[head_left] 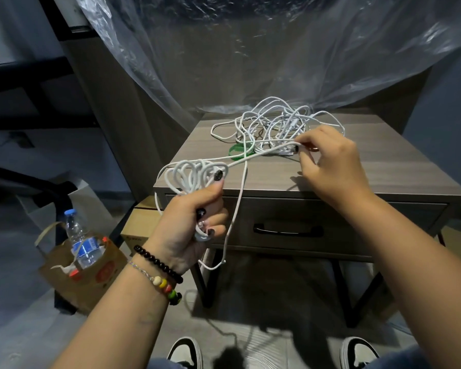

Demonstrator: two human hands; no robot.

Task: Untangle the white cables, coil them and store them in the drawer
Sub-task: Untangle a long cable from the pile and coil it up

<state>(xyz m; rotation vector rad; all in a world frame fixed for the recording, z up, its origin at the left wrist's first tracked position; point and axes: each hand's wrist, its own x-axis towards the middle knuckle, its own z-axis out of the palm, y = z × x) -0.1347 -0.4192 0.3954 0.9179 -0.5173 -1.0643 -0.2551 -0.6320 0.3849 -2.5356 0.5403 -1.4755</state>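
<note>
Left hand [194, 217] grips coiled white cable [197, 169].

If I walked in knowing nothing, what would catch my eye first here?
Probably the tangled heap of thin white cables sprawled on top of the grey wooden nightstand, with a green band lying at its near edge. Next, the left hand gripping a bunch of coiled white cable loops in front of the closed drawer, while the right hand pinches a strand at the heap.
</note>
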